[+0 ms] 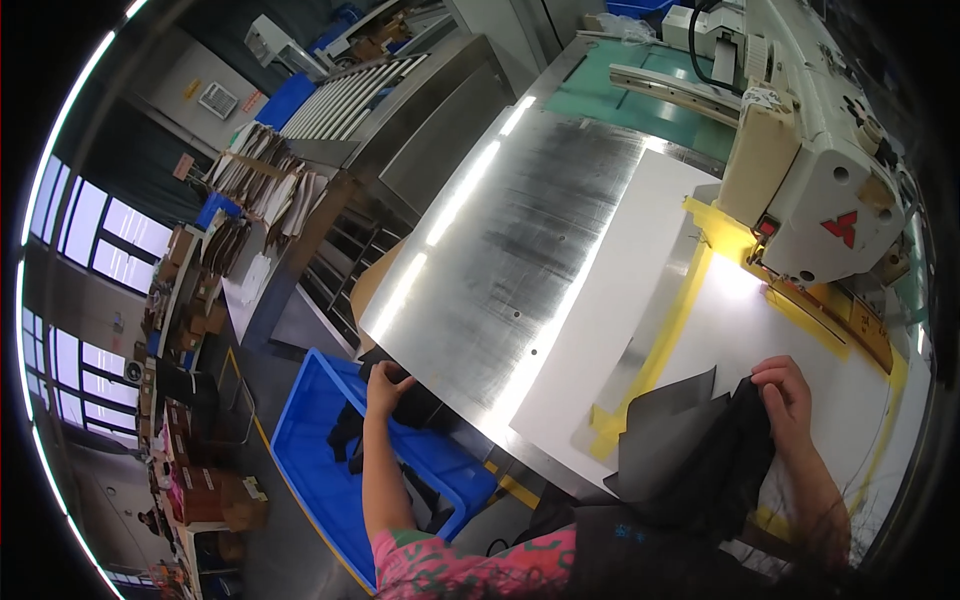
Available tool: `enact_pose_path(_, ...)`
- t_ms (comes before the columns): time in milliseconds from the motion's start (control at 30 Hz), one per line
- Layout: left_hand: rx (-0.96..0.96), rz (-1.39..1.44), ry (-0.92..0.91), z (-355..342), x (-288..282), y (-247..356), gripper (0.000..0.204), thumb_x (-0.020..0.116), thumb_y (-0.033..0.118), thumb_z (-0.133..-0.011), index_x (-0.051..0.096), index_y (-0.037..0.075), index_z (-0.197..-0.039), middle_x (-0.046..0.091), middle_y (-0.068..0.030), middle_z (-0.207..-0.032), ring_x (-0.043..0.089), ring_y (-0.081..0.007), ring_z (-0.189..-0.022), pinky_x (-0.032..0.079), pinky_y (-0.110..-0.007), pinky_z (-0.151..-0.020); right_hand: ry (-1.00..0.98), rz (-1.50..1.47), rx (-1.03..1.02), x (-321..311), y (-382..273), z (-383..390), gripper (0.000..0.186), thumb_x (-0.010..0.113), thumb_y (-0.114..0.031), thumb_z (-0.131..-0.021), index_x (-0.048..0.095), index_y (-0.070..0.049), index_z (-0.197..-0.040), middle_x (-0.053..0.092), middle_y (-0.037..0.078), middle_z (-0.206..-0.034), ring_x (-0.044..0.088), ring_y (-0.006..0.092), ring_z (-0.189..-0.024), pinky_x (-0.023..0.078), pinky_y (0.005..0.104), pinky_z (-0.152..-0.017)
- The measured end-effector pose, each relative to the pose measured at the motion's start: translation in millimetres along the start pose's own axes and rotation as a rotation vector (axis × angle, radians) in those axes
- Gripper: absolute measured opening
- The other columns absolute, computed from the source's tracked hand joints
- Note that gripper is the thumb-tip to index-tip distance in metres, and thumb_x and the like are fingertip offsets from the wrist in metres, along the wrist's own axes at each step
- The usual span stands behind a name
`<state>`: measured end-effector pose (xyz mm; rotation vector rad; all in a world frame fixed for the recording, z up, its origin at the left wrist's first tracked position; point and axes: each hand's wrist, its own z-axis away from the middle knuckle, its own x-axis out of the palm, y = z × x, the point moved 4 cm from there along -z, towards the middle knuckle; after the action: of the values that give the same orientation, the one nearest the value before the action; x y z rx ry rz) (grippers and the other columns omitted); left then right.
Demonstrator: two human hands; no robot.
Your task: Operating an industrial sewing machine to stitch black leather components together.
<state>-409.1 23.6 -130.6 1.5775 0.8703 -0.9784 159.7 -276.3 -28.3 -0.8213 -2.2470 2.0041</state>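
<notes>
Sloping through the middle of view: the metal table, bare and shiny, its near edge running above the bin. Machine at upper right; its head overhangs the lit white area and looks the main obstacle to anything lifted on that side. Blue bin at lower left, below table level, with dark pieces inside; its rim and the table edge would likely catch trailing material. White sheet flat at the table's right; yellow tape beyond it, perhaps a raised edge for loose folds to snag on.

Black cloth is at lower right, bunched in front of the wearer, partly over the white area. Judged light and limp, not fragile, prone to folding. Its greyer, flatter flap seems stiffer. Best hold: two separated edges, pinched.

Right hand: thumb and fingers closed on the cloth's upper right edge. Left hand: fingers curled, thumb near them, beside dark material at the table edge; cannot tell whether gripping.
</notes>
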Motion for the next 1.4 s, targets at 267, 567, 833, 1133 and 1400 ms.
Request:
enact_pose_path(267, -0.223, 0.136, -0.124, -6.9, 15.8, -24.8, 0.028, 0.080, 0.015, -0.069, 0.065, 0.000, -0.087, 0.066, -0.0124, -0.080, 0.065, -0.0258, -0.077, 0.050, -0.035, -0.071, -0.003, 0.049, -0.065, 3.9, -11.2, -1.3, 0.010, 0.059, -0.010, -0.087, 0.062, -0.002, -0.090, 0.059, 0.009, -0.099, 0.056, 0.0184, -0.089, 0.044, 0.0259, -0.077)
enact_pose_path(567, -0.028, 0.141, -0.016, -4.9, 17.3, 18.7, 0.022, 0.076, 0.014, -0.075, 0.066, 0.000, -0.088, 0.068, -0.0120, -0.076, 0.065, -0.0236, -0.073, 0.050, -0.035, -0.070, -0.021, 0.077, -0.069, 1.5, -12.8, -0.4, 0.007, 0.060, -0.007, -0.084, 0.063, -0.003, -0.089, 0.059, 0.007, -0.099, 0.056, 0.0160, -0.086, 0.043, 0.0242, -0.072)
enact_pose_path(833, -0.175, 0.239, -0.031, -9.9, 17.2, -24.0, 0.031, 0.063, 0.027, -0.089, 0.065, -0.003, -0.083, 0.063, -0.0125, -0.068, 0.061, -0.0186, -0.067, 0.047, -0.033, -0.066, -0.049, 0.101, -0.076, 4.6, -16.9, -2.1, 0.008, 0.060, -0.005, -0.083, 0.063, -0.003, -0.089, 0.060, 0.007, -0.098, 0.057, 0.0173, -0.086, 0.044, 0.0255, -0.071)
enact_pose_path(1133, -0.267, 0.280, 0.200, -2.8, -24.0, -33.2, 0.042, 0.055, 0.034, -0.095, 0.064, -0.005, -0.085, 0.056, -0.0102, -0.062, 0.052, -0.0140, -0.061, 0.043, -0.034, -0.061, -0.067, 0.143, -0.122, 9.1, -19.9, -1.8, 0.013, 0.063, -0.005, -0.079, 0.063, -0.004, -0.092, 0.061, 0.009, -0.098, 0.059, 0.0223, -0.086, 0.046, 0.0299, -0.074)
enact_pose_path(1400, -0.102, 0.713, 0.702, -22.5, -129.5, 73.1, 0.041, 0.048, 0.031, -0.100, 0.052, 0.005, -0.069, 0.039, 0.0057, -0.059, 0.031, -0.0042, -0.054, 0.025, -0.025, -0.049, -0.105, 0.426, -0.315, 10.1, -29.9, 4.5, 0.025, 0.071, -0.012, -0.073, 0.063, -0.006, -0.096, 0.062, 0.009, -0.100, 0.059, 0.0292, -0.088, 0.049, 0.0370, -0.078)
